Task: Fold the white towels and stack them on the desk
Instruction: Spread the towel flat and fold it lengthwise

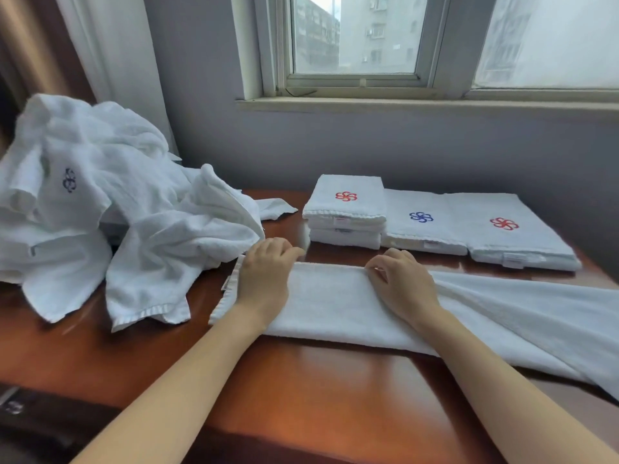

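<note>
On the glossy reddish counter, a long, nubby white towel lies flat; the left hand curls its fingers over the far corner, the right hand pinches the far hem, folded stacks just beyond it

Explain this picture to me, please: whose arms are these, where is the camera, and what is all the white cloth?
There is no machine here. A person works with bare hands, and one wide camera worn on their head looks forward and down, so both arms come in from the bottom edge. On the reddish wooden desk lies a long towel, partly folded and trailing off to the right. The left hand rests on its left end; whether it holds the cloth I cannot tell. The right hand pinches the towel's far edge. At the left sits a heap of unfolded towels. Behind, below the window, finished towels sit in a row: the left pile with a red emblem, the middle pile with a blue one, the right pile with a red one.
</note>
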{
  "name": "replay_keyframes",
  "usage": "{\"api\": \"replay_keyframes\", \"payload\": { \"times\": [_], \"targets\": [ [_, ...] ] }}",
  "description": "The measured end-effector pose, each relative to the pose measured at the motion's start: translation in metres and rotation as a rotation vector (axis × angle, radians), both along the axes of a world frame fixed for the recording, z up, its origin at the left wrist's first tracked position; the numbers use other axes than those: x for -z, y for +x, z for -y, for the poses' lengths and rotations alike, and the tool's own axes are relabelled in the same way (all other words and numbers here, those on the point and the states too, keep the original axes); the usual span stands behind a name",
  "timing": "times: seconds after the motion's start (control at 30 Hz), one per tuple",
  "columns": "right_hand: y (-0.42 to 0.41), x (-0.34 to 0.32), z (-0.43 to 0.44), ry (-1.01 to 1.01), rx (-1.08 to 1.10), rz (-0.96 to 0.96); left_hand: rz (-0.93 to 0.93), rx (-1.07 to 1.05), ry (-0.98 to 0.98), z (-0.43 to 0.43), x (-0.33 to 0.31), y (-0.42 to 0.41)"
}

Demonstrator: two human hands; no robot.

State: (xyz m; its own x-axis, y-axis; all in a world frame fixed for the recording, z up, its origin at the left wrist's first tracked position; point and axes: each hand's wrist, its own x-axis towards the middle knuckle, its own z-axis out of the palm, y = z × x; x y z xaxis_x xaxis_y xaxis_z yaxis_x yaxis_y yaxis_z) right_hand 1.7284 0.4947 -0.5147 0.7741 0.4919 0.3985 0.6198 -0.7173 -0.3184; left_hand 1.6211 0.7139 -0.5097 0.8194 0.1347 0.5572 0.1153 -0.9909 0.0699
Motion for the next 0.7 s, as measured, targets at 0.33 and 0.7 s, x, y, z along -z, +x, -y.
{"api": "replay_keyframes", "payload": {
  "times": [0.33, 0.7],
  "targets": [
    [-0.005, 0.005, -0.009, 0.04, -0.023, -0.032, -0.52, 0.04, -0.18, 0.017, 0.017, 0.004],
    [-0.046, 0.01, -0.068, 0.078, -0.07, -0.01, -0.533, -0.004, -0.179, -0.041, 0.018, -0.043]
  ]
}}
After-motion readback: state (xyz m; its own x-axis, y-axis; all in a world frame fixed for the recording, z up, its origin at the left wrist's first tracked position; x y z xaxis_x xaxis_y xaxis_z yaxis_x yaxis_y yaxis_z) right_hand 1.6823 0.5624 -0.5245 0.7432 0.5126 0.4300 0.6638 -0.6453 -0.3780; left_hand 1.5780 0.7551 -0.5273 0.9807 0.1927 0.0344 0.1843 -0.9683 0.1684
